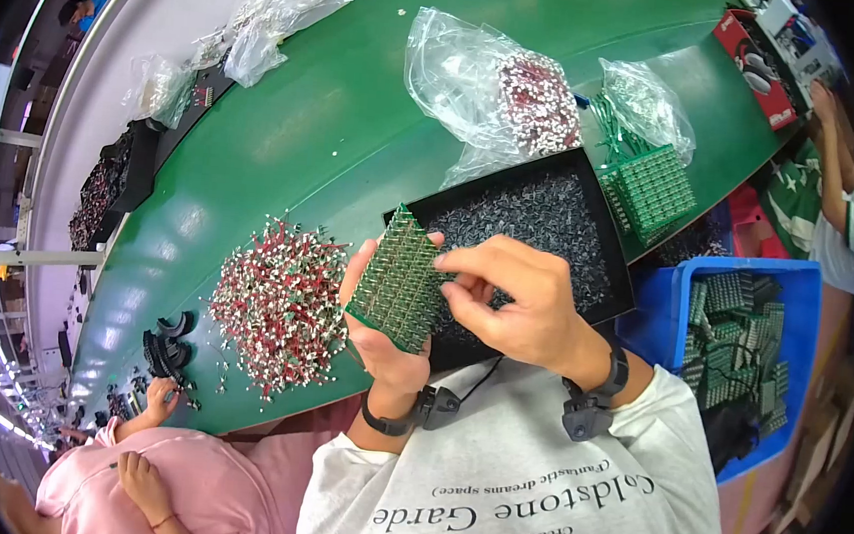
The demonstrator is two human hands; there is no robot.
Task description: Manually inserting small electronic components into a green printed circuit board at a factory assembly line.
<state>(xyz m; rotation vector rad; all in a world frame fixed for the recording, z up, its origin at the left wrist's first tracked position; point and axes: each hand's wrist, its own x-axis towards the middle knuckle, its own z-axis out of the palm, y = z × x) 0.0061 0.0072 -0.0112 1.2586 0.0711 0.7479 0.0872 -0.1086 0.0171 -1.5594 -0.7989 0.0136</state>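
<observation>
My left hand (389, 366) holds a green circuit board panel (398, 283) tilted up, its face crowded with rows of small parts. Bent over the panel's right edge, my right hand (525, 300) has its thumb and fingertips drawn together; anything between them is too small to make out. Behind and partly under both hands lies a black tray (610, 229) of loose small dark parts (526, 215). Left of the panel a heap of small white connectors with red wires (278, 306) is spread on the green table (344, 175).
A clear bag of red and white parts (540, 100) and stacked green panels (654, 190) lie beyond the tray. At right stands a blue bin (758, 265) holding panels. A co-worker in pink (200, 480) sits close on the left, near black curved pieces (168, 349). Another person's arm (836, 164) is far right.
</observation>
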